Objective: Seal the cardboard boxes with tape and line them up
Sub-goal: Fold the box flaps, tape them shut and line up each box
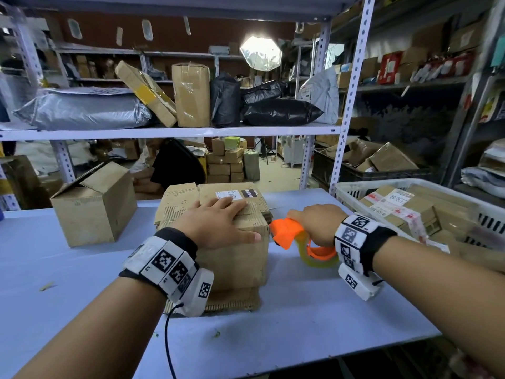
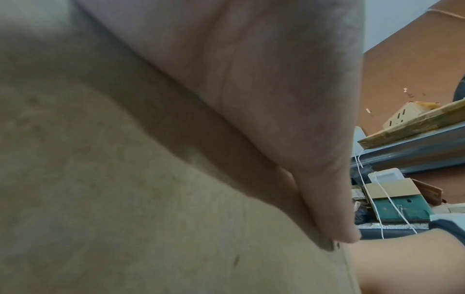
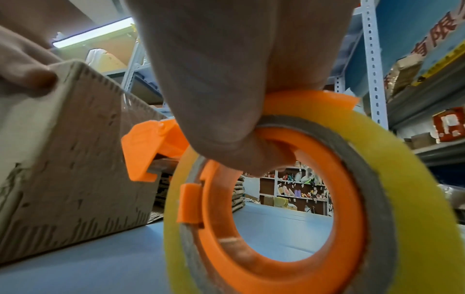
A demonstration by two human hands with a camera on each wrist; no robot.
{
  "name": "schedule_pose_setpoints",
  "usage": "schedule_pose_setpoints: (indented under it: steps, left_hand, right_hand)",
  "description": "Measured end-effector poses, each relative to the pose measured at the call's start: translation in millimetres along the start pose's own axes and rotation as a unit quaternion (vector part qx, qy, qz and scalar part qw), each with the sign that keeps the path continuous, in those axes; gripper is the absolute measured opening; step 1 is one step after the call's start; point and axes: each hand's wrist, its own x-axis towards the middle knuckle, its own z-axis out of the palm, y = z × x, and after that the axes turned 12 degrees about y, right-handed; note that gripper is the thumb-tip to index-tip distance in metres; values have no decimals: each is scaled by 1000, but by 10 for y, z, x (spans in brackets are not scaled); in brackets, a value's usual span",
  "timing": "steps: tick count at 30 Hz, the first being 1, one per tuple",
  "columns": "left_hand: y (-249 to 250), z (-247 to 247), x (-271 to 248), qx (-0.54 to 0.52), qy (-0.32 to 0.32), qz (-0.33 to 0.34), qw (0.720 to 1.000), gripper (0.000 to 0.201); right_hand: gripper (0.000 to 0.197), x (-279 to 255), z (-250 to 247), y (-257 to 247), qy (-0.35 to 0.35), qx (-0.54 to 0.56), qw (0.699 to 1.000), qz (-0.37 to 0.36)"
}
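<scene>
A worn cardboard box (image 1: 232,258) stands mid-table with its top flaps folded down. My left hand (image 1: 218,222) lies flat on its top, fingers straight, thumb (image 2: 327,208) along the near top edge. My right hand (image 1: 314,222) grips an orange tape dispenser (image 1: 287,233) carrying a yellowish roll of tape (image 3: 377,179); its cutter head (image 3: 143,151) sits against the box's right side (image 3: 75,169) near the top edge. A second cardboard box (image 1: 93,209) stands at the left of the table with one flap raised.
A white plastic basket (image 1: 486,217) with taped parcels stands at the table's right edge. A flat piece of cardboard (image 1: 232,299) lies under the middle box. A shelf upright (image 1: 352,91) rises behind the table. A person in black (image 1: 175,165) sits beyond it.
</scene>
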Motion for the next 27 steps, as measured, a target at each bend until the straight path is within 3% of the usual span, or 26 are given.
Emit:
schedule_pose_setpoints:
  steps: [6, 11, 20, 27]
  left_hand:
    - [22, -7, 9, 7, 4, 2, 1000, 109]
    - [39, -7, 1, 14, 11, 3, 1000, 104]
    - [22, 6, 4, 12, 16, 3, 1000, 104]
    - [16, 10, 3, 7, 21, 2, 1000, 110]
  right_hand:
    - [40, 93, -2, -199, 36, 52, 998, -5]
    - [27, 150, -72, -223, -14, 128, 992, 16]
    - [31, 239, -95, -192, -86, 153, 984, 28]
    - [36, 177, -81, -205, -89, 169, 979, 66]
